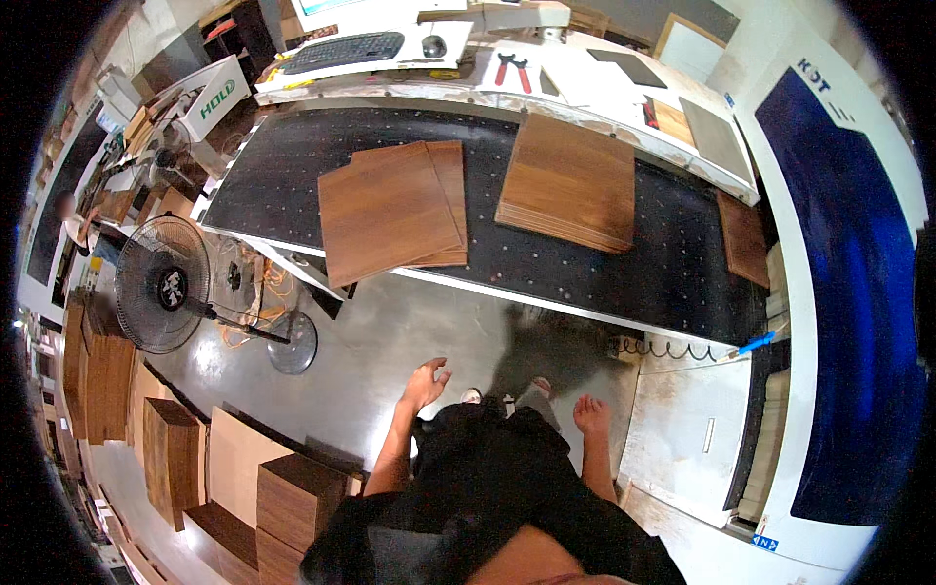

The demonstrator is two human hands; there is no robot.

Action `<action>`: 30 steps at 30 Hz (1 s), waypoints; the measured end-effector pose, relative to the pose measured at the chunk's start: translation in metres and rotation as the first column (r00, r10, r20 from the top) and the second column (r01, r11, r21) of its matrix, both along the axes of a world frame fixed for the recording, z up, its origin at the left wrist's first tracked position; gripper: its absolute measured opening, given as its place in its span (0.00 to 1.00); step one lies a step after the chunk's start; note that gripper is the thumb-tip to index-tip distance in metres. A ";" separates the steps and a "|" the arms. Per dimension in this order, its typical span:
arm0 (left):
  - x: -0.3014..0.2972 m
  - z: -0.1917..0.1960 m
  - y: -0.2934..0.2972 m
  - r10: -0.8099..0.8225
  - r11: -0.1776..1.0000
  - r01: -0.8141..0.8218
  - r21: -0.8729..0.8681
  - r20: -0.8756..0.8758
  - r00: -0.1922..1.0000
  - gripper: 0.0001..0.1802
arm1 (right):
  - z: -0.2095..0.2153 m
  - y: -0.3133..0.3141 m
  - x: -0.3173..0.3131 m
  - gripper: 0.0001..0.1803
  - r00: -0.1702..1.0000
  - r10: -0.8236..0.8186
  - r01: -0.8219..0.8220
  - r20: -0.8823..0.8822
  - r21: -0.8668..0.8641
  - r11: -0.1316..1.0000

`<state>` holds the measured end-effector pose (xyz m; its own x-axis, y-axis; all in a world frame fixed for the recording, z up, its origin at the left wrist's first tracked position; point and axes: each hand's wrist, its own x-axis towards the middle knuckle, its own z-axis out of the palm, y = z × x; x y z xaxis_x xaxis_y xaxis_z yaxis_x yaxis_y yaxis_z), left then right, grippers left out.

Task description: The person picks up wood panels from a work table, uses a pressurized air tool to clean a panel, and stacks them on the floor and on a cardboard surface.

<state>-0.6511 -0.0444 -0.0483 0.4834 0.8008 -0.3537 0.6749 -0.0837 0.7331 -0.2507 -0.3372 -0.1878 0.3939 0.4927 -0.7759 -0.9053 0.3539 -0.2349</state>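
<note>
Hanging loose at the person's sides, both hands are empty: the left hand [425, 381] has its fingers spread, and the right hand [591, 413] is slack with fingers lightly apart, neither touching anything. They sit near the body, well apart from the black table [292, 166] further off.

On that table lie two lots of wood panels. The left stack [390, 210] is a few sheets, the top one skewed over the one beneath, with its near left corner jutting past the table's near edge. Its long axis runs roughly near to far, tipped a little to the right at the far end. The right stack [567, 180] is thicker and squared up, lying wholly on the table, its sides turned slightly the other way. A single panel [744, 239] lies at the far right end.

Judging by this, the stacking looks partly done: one pile is tidy, while the left one is not yet aligned, and nothing is in hand.

More stacks [292, 497] stand on the floor at near left, beside a fan [163, 284].
</note>
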 end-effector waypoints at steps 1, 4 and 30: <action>-0.017 -0.001 0.005 0.066 0.996 -0.069 0.053 0.050 0.997 0.26 | 0.013 0.027 -0.004 0.22 0.999 0.037 -0.037 0.022 -0.003 0.999; -0.025 0.044 0.026 0.200 0.978 -0.204 0.047 0.081 0.977 0.24 | 0.053 0.093 -0.011 0.20 0.978 0.158 -0.153 0.138 -0.046 0.987; -0.101 0.055 0.353 0.506 0.803 -0.491 0.337 0.046 0.861 0.50 | 0.188 0.597 -0.109 0.49 -0.410 0.722 -0.125 0.557 -0.819 0.561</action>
